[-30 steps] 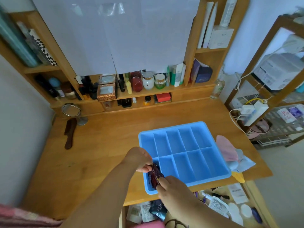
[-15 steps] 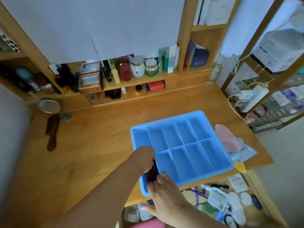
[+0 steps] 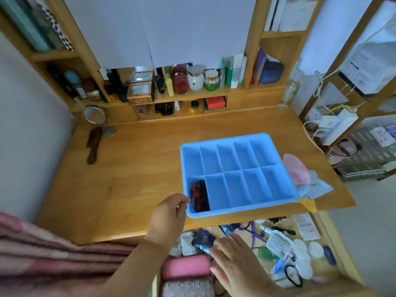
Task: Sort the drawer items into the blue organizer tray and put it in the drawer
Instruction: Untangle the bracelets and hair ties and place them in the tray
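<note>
Now released into the near-left compartment of the blue organizer tray (image 3: 235, 172) on the surface (image 3: 128, 179): dark hair clip (image 3: 199, 197), just beside loosely curled left fingers (image 3: 182, 202). Right hand (image 3: 237, 269) withdrawn, spread over open drawer (image 3: 278, 249).

The person is wearing nothing on either forearm — left hand (image 3: 169, 215) and right hand (image 3: 235, 262) are showing bare, no rings or watch visible — while pink striped fabric (image 3: 42, 251) is showing at lower left.
</note>
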The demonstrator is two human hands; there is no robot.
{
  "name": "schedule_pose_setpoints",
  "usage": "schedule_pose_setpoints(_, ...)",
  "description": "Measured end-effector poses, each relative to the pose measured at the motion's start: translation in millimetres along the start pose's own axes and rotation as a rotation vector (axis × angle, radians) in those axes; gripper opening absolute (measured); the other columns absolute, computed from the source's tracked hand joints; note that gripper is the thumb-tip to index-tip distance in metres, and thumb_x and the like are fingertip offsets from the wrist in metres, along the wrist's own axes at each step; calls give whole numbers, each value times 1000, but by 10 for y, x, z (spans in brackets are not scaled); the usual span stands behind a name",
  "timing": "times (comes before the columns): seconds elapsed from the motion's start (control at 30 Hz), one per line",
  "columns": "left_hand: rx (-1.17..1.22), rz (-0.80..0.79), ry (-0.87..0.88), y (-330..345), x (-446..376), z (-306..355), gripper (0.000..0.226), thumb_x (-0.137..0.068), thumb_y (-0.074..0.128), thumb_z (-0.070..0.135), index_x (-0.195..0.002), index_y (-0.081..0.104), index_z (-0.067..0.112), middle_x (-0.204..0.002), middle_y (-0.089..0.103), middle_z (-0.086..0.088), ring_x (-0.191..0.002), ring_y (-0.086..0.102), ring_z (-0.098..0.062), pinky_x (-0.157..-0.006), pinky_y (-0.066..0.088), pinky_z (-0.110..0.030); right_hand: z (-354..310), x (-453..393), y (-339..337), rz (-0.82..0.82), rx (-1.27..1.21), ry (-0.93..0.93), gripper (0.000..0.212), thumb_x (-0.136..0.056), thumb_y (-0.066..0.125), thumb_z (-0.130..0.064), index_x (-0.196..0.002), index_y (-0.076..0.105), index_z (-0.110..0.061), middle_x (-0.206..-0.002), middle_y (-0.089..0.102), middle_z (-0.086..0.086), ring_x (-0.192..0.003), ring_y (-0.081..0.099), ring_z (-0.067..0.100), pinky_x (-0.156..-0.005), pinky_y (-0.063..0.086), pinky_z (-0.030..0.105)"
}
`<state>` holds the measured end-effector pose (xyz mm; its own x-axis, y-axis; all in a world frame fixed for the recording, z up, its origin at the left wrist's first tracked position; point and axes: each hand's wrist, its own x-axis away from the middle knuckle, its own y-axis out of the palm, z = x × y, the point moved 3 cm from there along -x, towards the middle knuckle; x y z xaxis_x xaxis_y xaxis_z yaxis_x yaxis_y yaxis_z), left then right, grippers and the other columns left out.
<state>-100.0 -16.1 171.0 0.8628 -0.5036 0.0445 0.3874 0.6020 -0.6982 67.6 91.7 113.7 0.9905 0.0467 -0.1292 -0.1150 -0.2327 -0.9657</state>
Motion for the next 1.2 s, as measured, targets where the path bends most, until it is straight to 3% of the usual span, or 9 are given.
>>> schedule_pose_setpoints(0.13,0,-80,-142,385,757,-261,25,-87,58,6,-85,64,30,-73,62,15,-64,57,-2,-59,37,-5,163,636,262,-132,-77,206,19,-75,46,-35,-68,63,-29,-73,58,-13,-63,55,6,-69,48,22)
schedule_pose_setpoints(0.23,-6,-195,-235,819,1229,-438,23,-87,58,7,-90,67,28,-77,63,19,-65,55,4,-62,36,-4,341,1019,431,-258,-163,353,27,-77,42,-34,-60,62,-30,-60,55,-15,-51,54,4,-50,45,17)
schedule_pose_setpoints(0.37,-25,-285,-322,1322,1505,-607,20,-89,55,10,-100,70,19,-82,64,12,-70,56,-3,-59,36,-4,448,1310,740,-338,-239,433,39,-89,33,-35,-85,70,-22,-85,63,-7,-75,61,13,-66,45,24)
schedule_pose_setpoints(0.47,-19,-334,-333,1658,1516,-612,21,-89,54,11,-100,70,16,-85,66,5,-77,59,-14,-70,43,-16,484,1339,887,-386,-316,477,36,-97,34,-34,-99,67,-18,-100,60,-5,-88,58,14,-79,46,28)
schedule_pose_setpoints(0.53,-34,-355,-325,1871,1463,-597,23,-88,51,10,-101,69,14,-87,68,0,-82,62,-21,-74,45,-33,509,1341,987,-384,-350,495,36,-97,35,-35,-100,66,-17,-101,59,-4,-90,57,13,-80,46,29)
schedule_pose_setpoints(0.67,-119,-358,-375,2245,1277,-636,29,-87,48,7,-114,56,14,-107,65,-7,-97,61,-23,-68,35,-15,537,1350,1107,-352,-382,508,36,-97,36,-37,-96,65,-17,-96,58,-6,-84,57,12,-73,47,27)
schedule_pose_setpoints(0.87,-232,-268,-523,2598,952,-771,32,-93,41,5,-126,43,3,-128,46,-15,-109,54,-32,-78,41,-29,614,1354,1140,-226,-503,591,24,-95,42,-35,-97,63,-24,-92,53,-15,-83,54,3,-74,42,19)
schedule_pose_setpoints(1.0,-399,-354,-522,2662,825,-828,44,-93,32,-3,-136,37,2,-140,43,-14,-116,57,-26,-90,47,-31,664,1374,1147,-206,-604,654,21,-94,44,-35,-101,62,-26,-95,58,-13,-86,54,0,-79,43,16)
schedule_pose_setpoints(1.2,-259,-332,-421,2413,962,-698,11,-88,52,13,-91,62,16,-93,68,-2,-85,61,-21,-69,46,-26,727,1353,1024,-229,-775,775,12,-93,50,-29,-93,62,-33,-98,62,-14,-91,58,-5,-81,46,13)
